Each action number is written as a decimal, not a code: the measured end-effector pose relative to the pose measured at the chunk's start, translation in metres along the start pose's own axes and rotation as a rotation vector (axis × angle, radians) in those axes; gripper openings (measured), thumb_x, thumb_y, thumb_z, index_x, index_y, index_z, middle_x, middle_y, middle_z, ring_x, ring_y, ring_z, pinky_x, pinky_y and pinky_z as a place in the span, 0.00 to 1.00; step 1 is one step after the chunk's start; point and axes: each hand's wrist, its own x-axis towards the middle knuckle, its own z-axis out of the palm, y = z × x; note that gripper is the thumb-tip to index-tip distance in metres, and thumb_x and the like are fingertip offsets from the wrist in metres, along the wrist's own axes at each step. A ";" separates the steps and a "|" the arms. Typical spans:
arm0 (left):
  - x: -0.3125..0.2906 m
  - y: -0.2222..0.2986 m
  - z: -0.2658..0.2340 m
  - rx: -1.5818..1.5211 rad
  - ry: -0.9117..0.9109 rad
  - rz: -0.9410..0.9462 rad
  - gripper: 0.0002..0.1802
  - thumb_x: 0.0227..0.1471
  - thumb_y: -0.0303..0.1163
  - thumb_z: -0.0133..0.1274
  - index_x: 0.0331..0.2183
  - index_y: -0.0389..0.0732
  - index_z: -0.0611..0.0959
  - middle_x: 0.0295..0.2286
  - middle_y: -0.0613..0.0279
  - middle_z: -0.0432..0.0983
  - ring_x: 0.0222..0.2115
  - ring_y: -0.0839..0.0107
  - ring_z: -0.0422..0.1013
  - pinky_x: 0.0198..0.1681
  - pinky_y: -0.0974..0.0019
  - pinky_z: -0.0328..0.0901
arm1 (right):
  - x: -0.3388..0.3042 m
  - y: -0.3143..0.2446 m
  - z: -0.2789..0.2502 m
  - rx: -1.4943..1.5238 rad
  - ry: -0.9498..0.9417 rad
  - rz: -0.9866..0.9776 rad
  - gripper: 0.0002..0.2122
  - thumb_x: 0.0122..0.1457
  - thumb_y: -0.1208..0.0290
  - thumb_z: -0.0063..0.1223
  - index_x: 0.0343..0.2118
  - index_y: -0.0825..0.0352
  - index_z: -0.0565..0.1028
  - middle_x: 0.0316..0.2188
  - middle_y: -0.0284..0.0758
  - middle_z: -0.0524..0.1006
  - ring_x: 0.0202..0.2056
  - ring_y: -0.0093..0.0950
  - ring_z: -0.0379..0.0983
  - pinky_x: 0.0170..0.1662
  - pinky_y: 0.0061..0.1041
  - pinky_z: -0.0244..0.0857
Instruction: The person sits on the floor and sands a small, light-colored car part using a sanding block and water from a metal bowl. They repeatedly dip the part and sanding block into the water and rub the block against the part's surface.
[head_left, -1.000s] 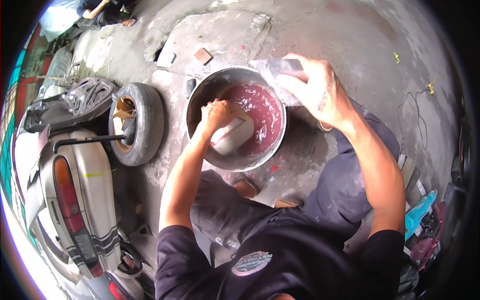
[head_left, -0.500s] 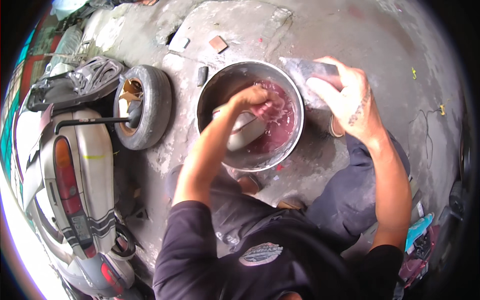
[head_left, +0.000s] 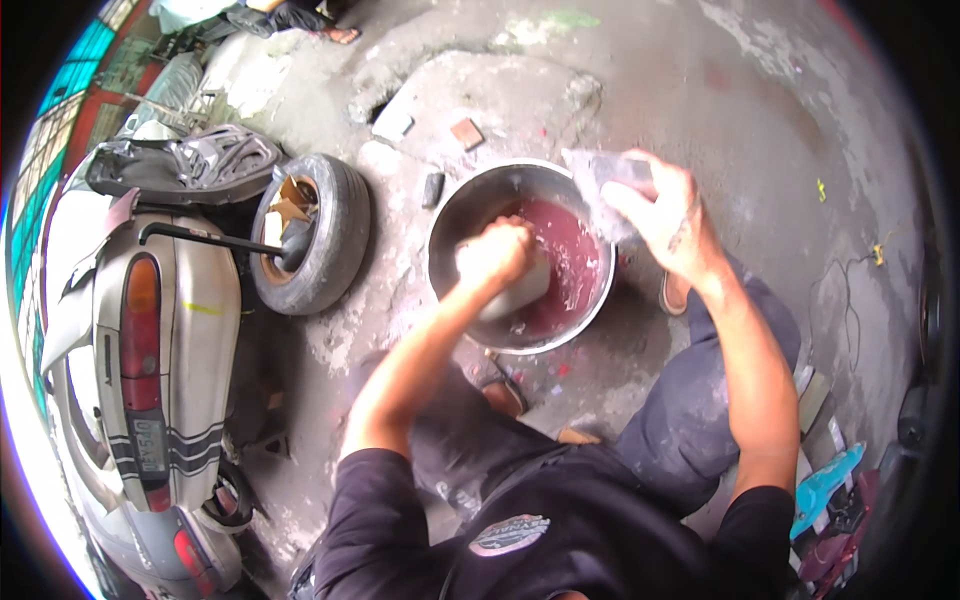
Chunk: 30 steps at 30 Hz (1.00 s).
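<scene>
- From where I stand, the biggest thing at work is the round metal basin (head_left: 460, 207), set on the floor (head_left: 700, 110) in front of the person, its inside dull grey.
- Cloudy reddish water (head_left: 568, 245) fills the bottom, bright ripples showing on the right.
- The pale piece (head_left: 522, 290) sits in the basin, left of the middle, the water alongside it. It looks smooth, rounded and off-white. Too much is covered for me to tell its long axis.
- The left hand (head_left: 500, 250) is right over that piece and much the nearer one; what shows of the piece lies mostly below and right of its knuckles. Its fingers are curled tight, but whether they grip the piece or something else I can't tell.
- The right hand (head_left: 668, 212), up by the basin's right rim, pinches a thin grey sheet (head_left: 603, 170) between thumb and fingers. From there the pale piece lies down and to the left, well apart.
</scene>
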 end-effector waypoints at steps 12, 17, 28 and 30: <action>0.105 -0.020 0.149 -0.934 -0.658 -0.054 0.17 0.56 0.44 0.58 0.39 0.42 0.90 0.30 0.49 0.85 0.30 0.58 0.82 0.36 0.53 0.76 | 0.006 -0.003 -0.003 -0.174 -0.035 0.071 0.13 0.62 0.70 0.60 0.45 0.72 0.79 0.28 0.45 0.84 0.30 0.33 0.83 0.37 0.33 0.73; 0.015 -0.080 0.015 -0.637 -0.579 0.039 0.17 0.57 0.44 0.59 0.34 0.41 0.91 0.24 0.54 0.84 0.22 0.64 0.80 0.25 0.59 0.73 | 0.008 -0.012 0.008 -0.030 -0.026 -0.010 0.12 0.63 0.70 0.59 0.44 0.72 0.79 0.27 0.44 0.84 0.28 0.29 0.81 0.36 0.31 0.72; -0.096 -0.016 -0.016 -0.044 0.161 -0.184 0.32 0.48 0.35 0.65 0.55 0.41 0.78 0.58 0.42 0.64 0.60 0.37 0.60 0.51 0.37 0.69 | 0.010 0.017 0.020 -0.211 0.010 -0.061 0.22 0.61 0.65 0.62 0.52 0.78 0.76 0.35 0.55 0.83 0.38 0.43 0.84 0.42 0.36 0.75; -0.096 -0.018 0.001 -0.125 0.273 -0.241 0.33 0.49 0.34 0.64 0.58 0.40 0.76 0.59 0.38 0.63 0.60 0.34 0.59 0.55 0.36 0.67 | 0.013 0.024 0.019 -0.195 0.059 -0.097 0.21 0.61 0.66 0.62 0.51 0.78 0.76 0.35 0.54 0.83 0.37 0.41 0.84 0.41 0.35 0.75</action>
